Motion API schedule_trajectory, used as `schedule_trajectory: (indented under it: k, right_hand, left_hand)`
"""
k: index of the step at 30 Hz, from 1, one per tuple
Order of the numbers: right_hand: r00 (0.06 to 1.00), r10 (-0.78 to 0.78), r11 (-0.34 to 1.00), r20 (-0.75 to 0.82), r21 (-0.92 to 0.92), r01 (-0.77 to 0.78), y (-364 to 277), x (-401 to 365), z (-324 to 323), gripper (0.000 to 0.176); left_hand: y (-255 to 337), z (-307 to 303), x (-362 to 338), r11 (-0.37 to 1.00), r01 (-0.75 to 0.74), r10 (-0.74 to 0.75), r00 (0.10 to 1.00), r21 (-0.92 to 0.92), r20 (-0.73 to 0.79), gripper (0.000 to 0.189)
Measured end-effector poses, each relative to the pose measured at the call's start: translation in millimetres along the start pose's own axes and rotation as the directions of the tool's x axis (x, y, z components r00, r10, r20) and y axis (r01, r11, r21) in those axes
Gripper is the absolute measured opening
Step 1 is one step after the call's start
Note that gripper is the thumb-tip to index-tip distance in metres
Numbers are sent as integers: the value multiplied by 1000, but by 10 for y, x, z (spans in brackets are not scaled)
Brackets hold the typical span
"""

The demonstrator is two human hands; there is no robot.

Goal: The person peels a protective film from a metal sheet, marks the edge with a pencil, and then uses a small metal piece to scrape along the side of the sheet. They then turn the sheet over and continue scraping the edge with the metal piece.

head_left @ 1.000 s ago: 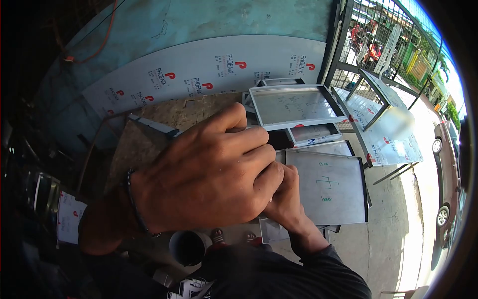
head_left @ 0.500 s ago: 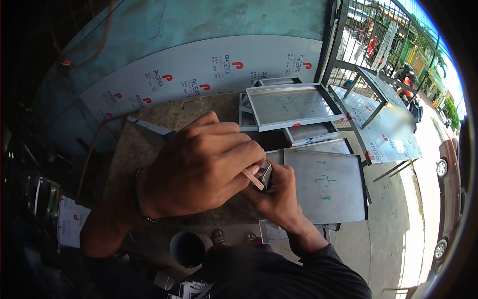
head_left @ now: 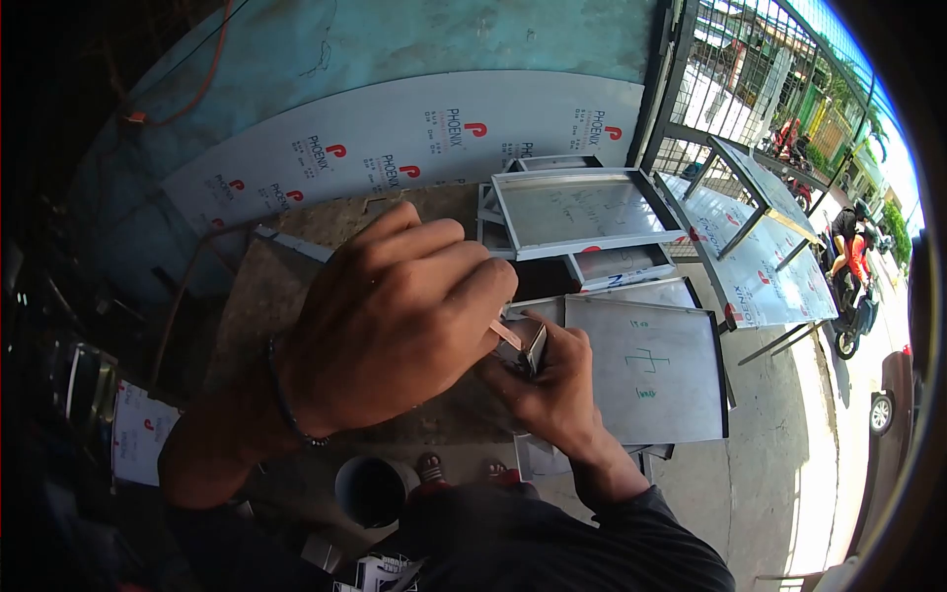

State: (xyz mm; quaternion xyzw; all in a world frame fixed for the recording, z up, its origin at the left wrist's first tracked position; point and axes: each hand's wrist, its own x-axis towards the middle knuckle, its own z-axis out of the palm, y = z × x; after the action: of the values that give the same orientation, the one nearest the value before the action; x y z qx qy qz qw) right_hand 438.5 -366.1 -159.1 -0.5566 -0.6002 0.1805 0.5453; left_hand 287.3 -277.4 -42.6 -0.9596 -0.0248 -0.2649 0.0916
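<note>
My left hand (head_left: 395, 316), with a dark beaded bracelet at the wrist, is closed with its back toward me. A narrow, flat, pinkish-brown strip (head_left: 506, 334) juts from its fingertips. Just to the right, my right hand (head_left: 552, 380) grips a small metal piece (head_left: 536, 349) with a shiny flat edge. The strip's tip lies against or very close to this piece; contact cannot be told. Most of the metal piece is hidden by my fingers.
Shallow metal trays (head_left: 646, 370) and framed panels (head_left: 582, 212) lie on the worktable (head_left: 266, 296). A bucket (head_left: 372, 491) stands near my feet. Film-covered sheet metal (head_left: 424, 128) leans on the wall. A metal table (head_left: 760, 261) stands right; a motorcycle (head_left: 853, 296) with riders is on the street.
My left hand has shifted slightly, and the metal piece in my right hand is turned more edge-on. A motorcycle with riders has come into clear view on the street.
</note>
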Motion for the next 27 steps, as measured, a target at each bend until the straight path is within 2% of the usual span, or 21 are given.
schedule_trajectory:
  k: [2,3,5,6,8,9,11,12,14,15,16,18,20,22,23,25,27]
  right_hand:
    - [1000,12,1000,-27,15,-12,-14,2,-4,38]
    - [1000,7,1000,-25,21,-6,-31,13,2,38]
    - [999,6,991,-53,131,1,-64,27,34,31]
    - [999,2,990,-48,141,5,-56,37,47,31]
    - [994,-68,996,-85,59,73,-19,53,52,29]
    - [995,-53,996,-80,72,59,-8,53,64,33]
    - [996,-38,999,-81,23,40,27,36,69,36]
    - [996,-21,999,-91,-29,18,32,30,73,38]
    - [996,-38,999,-87,-40,35,14,37,83,40]
    - [995,-53,998,-87,-46,49,8,44,89,42]
    - [994,-55,997,-90,-50,50,-16,54,84,42]
    - [1000,-20,998,-17,-53,19,-101,69,54,40]
    - [1000,-9,1000,-18,-25,9,-181,94,66,38]
    - [1000,4,1000,-17,4,-4,-172,101,77,37]
    - [998,-52,998,-44,-37,50,-125,107,85,34]
    - [991,-109,991,-72,-83,103,-137,115,72,32]
    - [999,28,999,-39,-35,-30,-246,120,30,25]
  left_hand:
    - [-112,3,-62,991,114,-118,991,-63,-56,20]
    - [-143,-1,-105,992,116,-119,991,-55,-54,20]
    - [-193,-8,-214,951,283,-286,958,-125,-8,15]
    - [-231,-1,-267,950,289,-292,956,-115,-5,15]
    - [-319,31,-377,907,390,-403,913,-159,-61,10]
    - [-369,42,-431,905,397,-410,910,-155,-62,10]
    - [-486,58,-528,834,509,-543,825,-213,-154,7]
    - [-567,55,-585,832,512,-547,822,-215,-158,7]
    - [-730,43,-688,730,617,-665,740,-295,-98,5]
    - [-742,56,-719,697,607,-676,734,-380,-67,4]
    - [-715,49,-724,699,604,-673,736,-383,-69,4]
    - [-563,-20,-640,780,486,-549,834,-393,-59,5]
    - [-463,-43,-529,806,428,-498,864,-409,-79,7]
    - [-420,-62,-421,946,162,-214,962,-280,-168,13]
    - [-408,-67,-361,945,162,-215,962,-285,-169,13]
    - [-376,-63,-263,994,-51,33,981,-93,-190,20]
    - [-343,-58,-197,993,-105,97,986,-53,-137,21]
